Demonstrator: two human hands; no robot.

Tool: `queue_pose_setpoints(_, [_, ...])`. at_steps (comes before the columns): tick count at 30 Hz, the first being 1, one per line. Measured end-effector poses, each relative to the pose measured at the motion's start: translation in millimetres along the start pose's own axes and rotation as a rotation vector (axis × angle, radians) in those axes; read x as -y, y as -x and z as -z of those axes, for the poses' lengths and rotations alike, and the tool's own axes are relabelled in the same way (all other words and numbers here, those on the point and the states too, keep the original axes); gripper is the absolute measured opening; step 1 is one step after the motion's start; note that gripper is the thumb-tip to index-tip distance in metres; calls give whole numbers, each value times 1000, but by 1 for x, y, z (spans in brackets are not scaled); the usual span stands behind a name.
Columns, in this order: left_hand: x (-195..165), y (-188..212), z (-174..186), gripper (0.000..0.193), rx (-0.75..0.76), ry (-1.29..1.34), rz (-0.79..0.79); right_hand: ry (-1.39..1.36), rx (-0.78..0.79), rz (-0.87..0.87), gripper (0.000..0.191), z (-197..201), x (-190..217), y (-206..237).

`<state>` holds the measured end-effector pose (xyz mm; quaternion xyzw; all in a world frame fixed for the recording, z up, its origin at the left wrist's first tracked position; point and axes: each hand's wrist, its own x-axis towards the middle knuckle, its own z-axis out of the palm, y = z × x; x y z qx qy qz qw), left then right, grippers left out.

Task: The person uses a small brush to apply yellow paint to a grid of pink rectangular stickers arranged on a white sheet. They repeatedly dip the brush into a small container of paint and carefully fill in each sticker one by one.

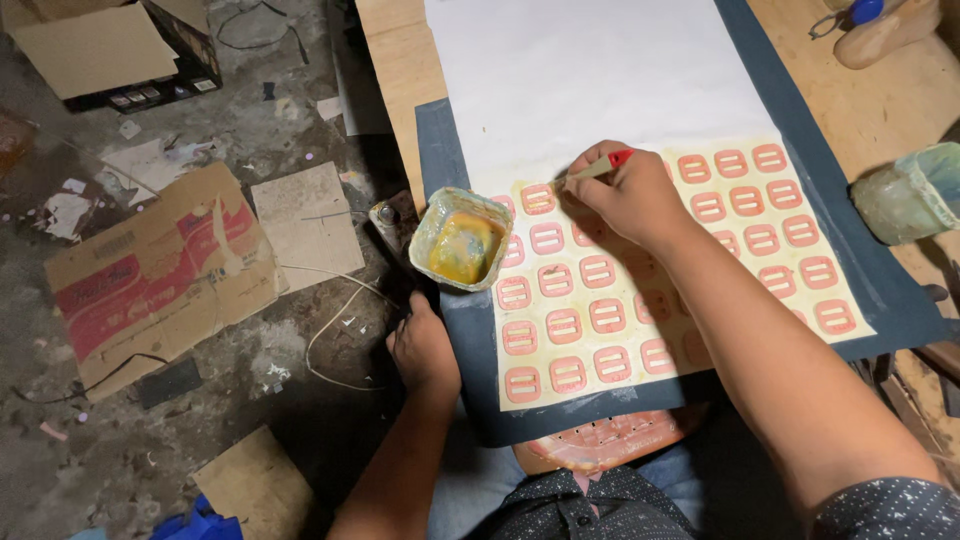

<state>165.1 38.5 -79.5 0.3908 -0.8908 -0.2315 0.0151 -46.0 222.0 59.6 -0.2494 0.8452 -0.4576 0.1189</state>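
I see the brush (597, 170) tipped low over the sheet (640, 280), its tip at a pink buckle shape (538, 198) in the top row near the sheet's left edge. My right hand (632, 200) is clenched round the brush handle, red end poking out past the fingers. The sheet lies on a dark board (470, 350), with bare white paper (590, 70) open above the rows. The glue cup (460, 238) sits just beside the sheet at the board's left edge. My left hand (422, 345) grips that board edge below the cup, fingers curled under. Left of it, cardboard (160, 270) litters the floor.
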Motion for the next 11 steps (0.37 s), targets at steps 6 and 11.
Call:
queue_pose_setpoints(6, [2, 1, -1, 27, 24, -32, 6, 86, 49, -5, 11, 7, -6, 0])
queue_pose_setpoints(11, [3, 0, 1, 26, 5, 35, 2, -42, -35, 10, 13, -5, -18, -5])
